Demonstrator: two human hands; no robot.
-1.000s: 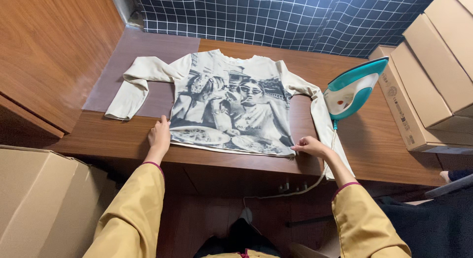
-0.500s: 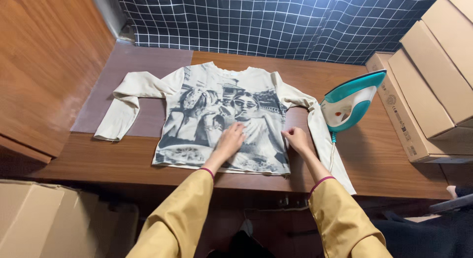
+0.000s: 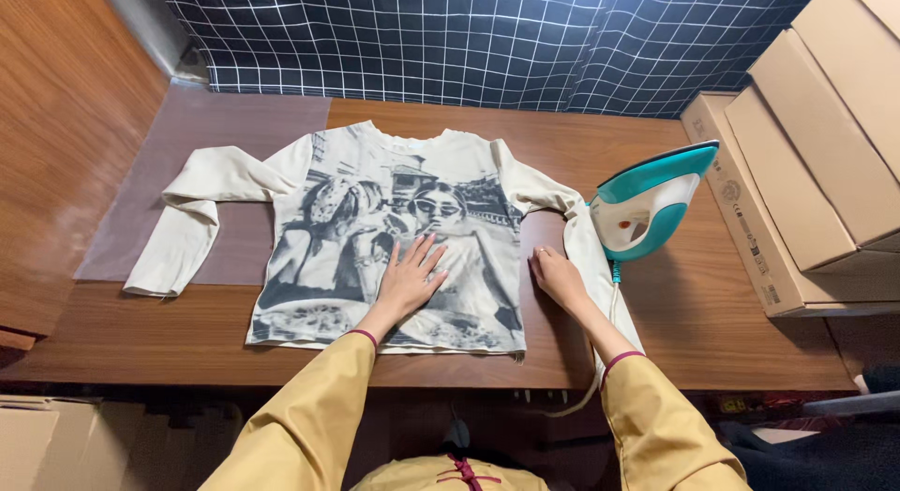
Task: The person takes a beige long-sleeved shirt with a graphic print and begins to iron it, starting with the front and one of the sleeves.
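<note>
A cream long-sleeved shirt (image 3: 309, 177) with a grey photo print lies flat, front up, on the wooden table (image 3: 712, 313). My left hand (image 3: 410, 278) rests palm down, fingers spread, on the print near the middle of the shirt. My right hand (image 3: 558, 277) lies flat on the table by the shirt's right edge, touching the right sleeve, which hangs down toward the table's front edge. Both arms wear mustard-yellow sleeves. Neither hand holds anything.
A teal and white iron (image 3: 652, 202) stands upright just right of the shirt, its cord trailing over the front edge. Stacked cardboard boxes (image 3: 806, 181) fill the right side. A wood panel (image 3: 56, 144) bounds the left, a dark grid-patterned wall (image 3: 487, 41) the back.
Both hands left the shirt's hem at the front edge and moved up: the left onto the print's middle, the right to the right side by the sleeve. The camera view shifted closer.
</note>
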